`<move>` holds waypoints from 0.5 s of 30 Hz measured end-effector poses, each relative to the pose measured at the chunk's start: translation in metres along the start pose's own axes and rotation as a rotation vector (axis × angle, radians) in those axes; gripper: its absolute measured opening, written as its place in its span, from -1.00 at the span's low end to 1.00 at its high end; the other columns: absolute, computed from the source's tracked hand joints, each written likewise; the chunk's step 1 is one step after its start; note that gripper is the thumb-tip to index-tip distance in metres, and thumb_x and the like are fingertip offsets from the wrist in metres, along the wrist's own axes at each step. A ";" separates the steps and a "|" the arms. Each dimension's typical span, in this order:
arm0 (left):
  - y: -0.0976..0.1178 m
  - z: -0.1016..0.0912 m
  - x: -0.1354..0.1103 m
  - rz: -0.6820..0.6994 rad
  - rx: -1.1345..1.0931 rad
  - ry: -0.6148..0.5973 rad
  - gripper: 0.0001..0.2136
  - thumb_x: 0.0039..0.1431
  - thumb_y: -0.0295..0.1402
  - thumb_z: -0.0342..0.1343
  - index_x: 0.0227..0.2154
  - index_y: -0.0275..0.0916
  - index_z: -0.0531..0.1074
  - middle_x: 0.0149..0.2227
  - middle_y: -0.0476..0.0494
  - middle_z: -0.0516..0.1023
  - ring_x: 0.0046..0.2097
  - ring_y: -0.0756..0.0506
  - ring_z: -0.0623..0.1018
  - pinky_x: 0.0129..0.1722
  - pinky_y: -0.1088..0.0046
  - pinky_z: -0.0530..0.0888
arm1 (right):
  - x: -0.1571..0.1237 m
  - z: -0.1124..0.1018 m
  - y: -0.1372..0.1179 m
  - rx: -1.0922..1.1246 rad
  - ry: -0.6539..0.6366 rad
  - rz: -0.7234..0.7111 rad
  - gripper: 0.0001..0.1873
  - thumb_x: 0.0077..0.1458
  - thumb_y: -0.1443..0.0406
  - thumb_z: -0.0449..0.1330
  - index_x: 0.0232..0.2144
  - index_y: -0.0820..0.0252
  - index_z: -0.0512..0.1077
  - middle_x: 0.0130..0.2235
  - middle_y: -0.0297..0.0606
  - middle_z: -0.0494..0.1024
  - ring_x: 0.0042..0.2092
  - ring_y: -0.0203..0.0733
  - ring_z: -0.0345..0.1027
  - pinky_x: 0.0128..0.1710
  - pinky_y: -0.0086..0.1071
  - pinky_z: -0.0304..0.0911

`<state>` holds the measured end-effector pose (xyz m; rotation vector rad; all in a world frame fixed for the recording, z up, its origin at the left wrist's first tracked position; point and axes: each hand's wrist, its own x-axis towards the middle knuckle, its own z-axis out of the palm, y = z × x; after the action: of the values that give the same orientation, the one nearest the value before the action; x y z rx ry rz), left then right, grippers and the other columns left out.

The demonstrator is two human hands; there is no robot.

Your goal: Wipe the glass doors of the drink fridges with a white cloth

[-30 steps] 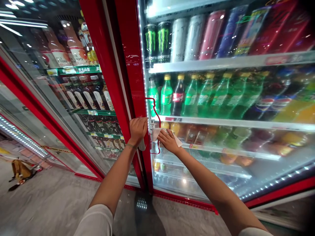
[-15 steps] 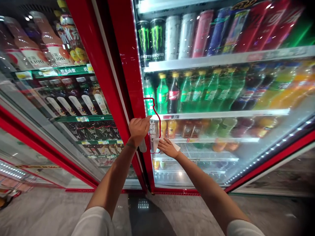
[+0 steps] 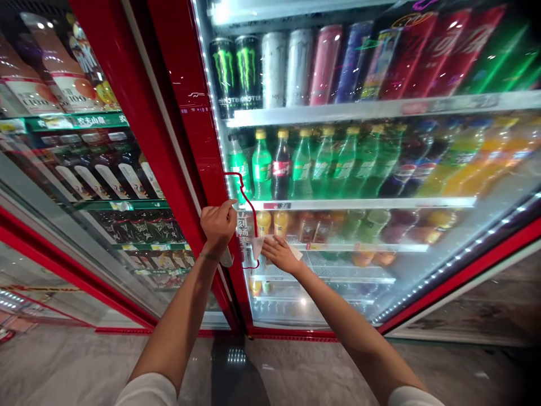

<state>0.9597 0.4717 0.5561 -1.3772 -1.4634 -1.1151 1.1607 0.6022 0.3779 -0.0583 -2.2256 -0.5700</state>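
Note:
I stand before a red drinks fridge with a glass door point(image 3: 338, 169). My left hand point(image 3: 217, 224) is closed round the door's handle point(image 3: 226, 258) at the red frame. My right hand point(image 3: 279, 255) lies flat on the glass just right of it, fingers spread, pressing a white cloth point(image 3: 258, 246) against the pane over a red bottle-outline sticker point(image 3: 245, 192). Behind the glass stand cans on the top shelf and green, dark and orange bottles below.
A second glass-fronted fridge point(image 3: 84, 169) with bottles stands to the left, angled away. Grey polished floor point(image 3: 274, 372) lies below. A red frame point(image 3: 465, 270) edges the door's lower right.
My view has shifted, so both hands sit further left and lower in the picture. The right hand with the cloth slid slightly down the glass. The left hand kept its grip.

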 end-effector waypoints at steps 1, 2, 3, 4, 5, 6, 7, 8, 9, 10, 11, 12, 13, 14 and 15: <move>0.000 -0.001 0.000 0.009 0.009 0.008 -0.72 0.31 -0.43 -0.02 -0.16 -0.16 0.62 -0.57 -0.01 0.54 -0.49 -0.07 0.49 -0.22 0.30 0.32 | -0.002 -0.007 0.007 -0.029 0.015 0.069 -0.65 0.36 0.41 0.06 0.07 0.03 0.50 0.11 -0.26 0.62 0.29 -0.15 0.35 0.41 -0.01 0.03; 0.000 -0.001 0.000 0.016 0.020 0.018 -0.72 0.31 -0.43 -0.02 -0.17 -0.16 0.62 -0.58 -0.01 0.53 -0.50 -0.06 0.48 -0.23 0.30 0.32 | -0.002 -0.012 0.014 -0.063 0.034 0.150 -0.65 0.35 0.42 0.08 0.08 0.07 0.50 0.13 -0.19 0.61 0.32 -0.07 0.31 0.43 0.08 -0.04; 0.000 -0.001 0.000 0.019 0.033 0.028 -0.72 0.31 -0.43 -0.02 -0.18 -0.16 0.63 -0.59 -0.01 0.52 -0.50 -0.06 0.47 -0.24 0.30 0.32 | -0.002 -0.017 0.020 -0.098 0.054 0.225 -0.66 0.33 0.41 0.10 0.07 0.09 0.50 0.14 -0.14 0.59 0.34 -0.02 0.28 0.43 0.14 -0.09; 0.000 -0.001 0.000 0.021 0.047 0.034 -0.72 0.31 -0.43 -0.02 -0.19 -0.16 0.63 -0.59 -0.01 0.51 -0.50 -0.06 0.46 -0.24 0.30 0.31 | -0.002 -0.021 0.025 -0.123 0.070 0.260 -0.67 0.32 0.41 0.11 0.07 0.10 0.50 0.15 -0.12 0.59 0.35 0.01 0.26 0.44 0.17 -0.13; 0.000 -0.001 0.000 0.021 0.060 0.034 -0.72 0.31 -0.43 -0.02 -0.20 -0.16 0.63 -0.59 -0.02 0.51 -0.51 -0.06 0.46 -0.24 0.30 0.31 | -0.003 -0.024 0.028 -0.134 0.079 0.249 -0.67 0.32 0.40 0.12 0.07 0.08 0.51 0.15 -0.13 0.59 0.35 0.01 0.27 0.44 0.16 -0.14; -0.001 -0.001 -0.001 0.022 0.070 0.027 -0.71 0.31 -0.43 -0.02 -0.20 -0.16 0.63 -0.59 -0.02 0.51 -0.51 -0.06 0.46 -0.25 0.30 0.31 | -0.006 -0.025 0.030 -0.128 0.081 0.196 -0.67 0.32 0.40 0.11 0.06 0.05 0.51 0.14 -0.18 0.60 0.33 -0.04 0.29 0.45 0.11 -0.12; -0.001 0.000 -0.001 0.026 0.078 0.019 -0.71 0.30 -0.42 -0.02 -0.20 -0.16 0.63 -0.59 -0.02 0.50 -0.51 -0.06 0.45 -0.25 0.30 0.31 | -0.009 -0.026 0.030 -0.109 0.076 0.115 -0.66 0.33 0.40 0.09 0.05 0.00 0.52 0.12 -0.26 0.61 0.31 -0.11 0.32 0.46 0.03 -0.09; -0.002 0.000 -0.001 0.031 0.083 0.012 -0.71 0.30 -0.42 -0.03 -0.20 -0.16 0.64 -0.59 -0.02 0.50 -0.51 -0.06 0.45 -0.25 0.31 0.31 | -0.013 -0.027 0.031 -0.088 0.068 0.032 -0.64 0.35 0.40 0.06 0.04 -0.05 0.52 0.11 -0.35 0.62 0.28 -0.19 0.36 0.45 -0.07 -0.05; -0.002 0.000 -0.001 0.035 0.087 0.007 -0.71 0.29 -0.42 -0.02 -0.19 -0.17 0.64 -0.60 -0.02 0.49 -0.51 -0.06 0.45 -0.25 0.31 0.30 | -0.016 -0.028 0.032 -0.069 0.057 -0.028 -0.62 0.36 0.40 0.04 0.03 -0.11 0.52 0.09 -0.43 0.63 0.25 -0.28 0.38 0.44 -0.17 -0.01; -0.003 0.000 -0.001 0.038 0.089 0.007 -0.71 0.28 -0.42 -0.02 -0.19 -0.17 0.64 -0.60 -0.02 0.49 -0.51 -0.06 0.44 -0.25 0.31 0.30 | -0.018 -0.029 0.034 -0.058 0.050 -0.053 -0.60 0.36 0.40 0.02 0.03 -0.15 0.52 0.08 -0.48 0.64 0.23 -0.34 0.40 0.42 -0.25 0.02; -0.003 0.000 -0.001 0.040 0.091 0.010 -0.71 0.28 -0.42 -0.02 -0.20 -0.17 0.64 -0.60 -0.02 0.48 -0.51 -0.06 0.45 -0.25 0.31 0.30 | -0.018 -0.032 0.037 -0.056 0.046 -0.046 -0.59 0.37 0.41 0.02 0.03 -0.15 0.52 0.08 -0.49 0.64 0.23 -0.36 0.40 0.41 -0.27 0.04; -0.003 0.000 -0.001 0.040 0.091 0.016 -0.71 0.27 -0.43 -0.02 -0.20 -0.16 0.64 -0.61 -0.02 0.48 -0.51 -0.06 0.45 -0.25 0.31 0.31 | -0.017 -0.036 0.042 -0.060 0.046 -0.022 -0.60 0.36 0.41 0.02 0.04 -0.12 0.52 0.09 -0.44 0.63 0.25 -0.32 0.38 0.42 -0.22 0.04; -0.003 0.000 -0.001 0.038 0.090 0.021 -0.71 0.27 -0.43 -0.02 -0.21 -0.16 0.64 -0.61 -0.02 0.47 -0.51 -0.06 0.45 -0.25 0.31 0.31 | -0.014 -0.041 0.047 -0.077 0.050 0.029 -0.61 0.35 0.41 0.04 0.06 -0.06 0.51 0.12 -0.36 0.62 0.28 -0.25 0.34 0.43 -0.12 0.01; -0.003 0.001 -0.001 0.036 0.088 0.026 -0.71 0.27 -0.43 -0.02 -0.21 -0.16 0.64 -0.62 -0.01 0.47 -0.51 -0.06 0.45 -0.25 0.31 0.31 | -0.011 -0.046 0.053 -0.105 0.058 0.104 -0.63 0.34 0.41 0.06 0.07 -0.01 0.51 0.14 -0.28 0.60 0.32 -0.15 0.30 0.44 -0.01 -0.03; -0.003 0.001 -0.001 0.031 0.087 0.032 -0.71 0.27 -0.43 -0.02 -0.22 -0.16 0.64 -0.62 -0.01 0.47 -0.51 -0.07 0.45 -0.26 0.31 0.31 | -0.006 -0.051 0.058 -0.139 0.066 0.189 -0.64 0.34 0.41 0.08 0.08 0.04 0.51 0.17 -0.20 0.58 0.35 -0.06 0.25 0.44 0.09 -0.08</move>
<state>0.9569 0.4724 0.5542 -1.3118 -1.4466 -1.0373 1.2144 0.6340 0.4240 -0.3142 -2.0856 -0.6119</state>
